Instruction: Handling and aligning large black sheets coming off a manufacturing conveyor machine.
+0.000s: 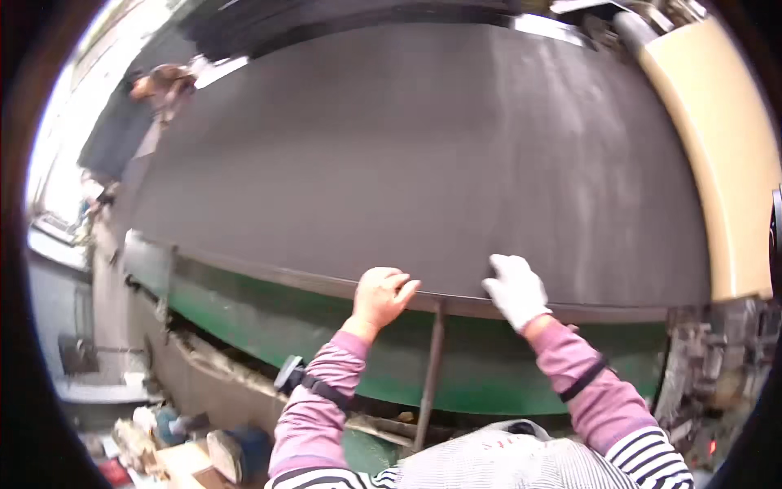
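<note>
A broad dark grey sheet-like surface (366, 163) stretches in front of me, its front edge running past both hands. At that edge my left hand (381, 295) is bare, with its fingers curled in and the thumb pointing right; anything within the fingers is hidden. Farther right, my right hand (516, 289) wears a white glove and lies over the same edge, its fingers stretched forward and the thumb apart. Nothing shows in the right hand.
Below the edge runs a green panel (497, 367) with a thin upright bar (432, 367) before it. A tan curved panel (709, 147) borders the right side. Another person (122, 122) stands at the far left. Boxes and clutter (187, 460) lie at lower left.
</note>
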Motion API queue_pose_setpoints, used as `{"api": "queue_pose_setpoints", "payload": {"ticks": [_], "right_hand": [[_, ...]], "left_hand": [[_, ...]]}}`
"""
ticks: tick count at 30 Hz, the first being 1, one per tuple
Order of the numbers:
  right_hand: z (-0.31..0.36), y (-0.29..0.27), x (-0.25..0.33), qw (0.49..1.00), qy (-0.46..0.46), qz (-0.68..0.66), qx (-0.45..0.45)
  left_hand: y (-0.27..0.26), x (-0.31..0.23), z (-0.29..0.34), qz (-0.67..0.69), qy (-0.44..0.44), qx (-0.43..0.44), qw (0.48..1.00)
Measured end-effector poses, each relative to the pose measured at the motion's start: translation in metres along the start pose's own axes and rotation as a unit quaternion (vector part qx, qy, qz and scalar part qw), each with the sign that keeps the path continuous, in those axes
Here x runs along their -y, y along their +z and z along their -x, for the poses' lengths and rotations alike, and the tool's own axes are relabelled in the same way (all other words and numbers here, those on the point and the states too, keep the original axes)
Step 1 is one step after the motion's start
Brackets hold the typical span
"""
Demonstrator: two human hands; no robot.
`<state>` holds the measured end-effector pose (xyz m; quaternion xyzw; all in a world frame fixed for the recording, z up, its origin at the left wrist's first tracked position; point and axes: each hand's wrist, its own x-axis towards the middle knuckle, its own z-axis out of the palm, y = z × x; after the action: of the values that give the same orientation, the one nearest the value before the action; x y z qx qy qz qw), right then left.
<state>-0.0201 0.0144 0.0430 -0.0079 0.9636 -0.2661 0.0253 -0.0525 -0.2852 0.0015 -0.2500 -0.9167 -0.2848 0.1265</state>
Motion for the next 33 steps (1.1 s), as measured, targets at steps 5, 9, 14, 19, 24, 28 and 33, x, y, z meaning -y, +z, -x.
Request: {"api": "queue_pose_setpoints", "payload": {"ticks": [5,9,14,19,24,28,33], "right_hand": [[0.016,-0.049,-0.042,0.997,0.075,0.011,0.012],[0.027,-0.071,-0.095,0.993,0.104,0.058,0.015],[0.043,-0.091,-0.157,0.989,0.128,0.071,-0.011],[0.088,-0.139,-0.200,0.974,0.203,0.085,-0.049],[0.102,-0.173,-0.243,0.940,0.310,0.098,-0.105],[0.150,-0.169,-0.237,0.946,0.225,0.087,-0.215],[0.273,-0.147,-0.187,0.932,0.104,0.084,-0.338]], "left_hand": [[-0.065,0.087,0.010,-0.317,-0.192,-0.020,0.929],[-0.080,0.145,0.042,-0.235,-0.171,-0.015,0.957],[-0.050,0.118,0.027,-0.135,-0.102,0.062,0.984],[-0.068,0.068,-0.005,-0.106,-0.062,0.262,0.957],[-0.008,0.047,-0.039,0.032,-0.170,0.355,0.919],[0.027,0.007,-0.051,-0.013,-0.013,0.384,0.923],[0.062,-0.104,-0.080,-0.073,0.067,0.403,0.910]]}}
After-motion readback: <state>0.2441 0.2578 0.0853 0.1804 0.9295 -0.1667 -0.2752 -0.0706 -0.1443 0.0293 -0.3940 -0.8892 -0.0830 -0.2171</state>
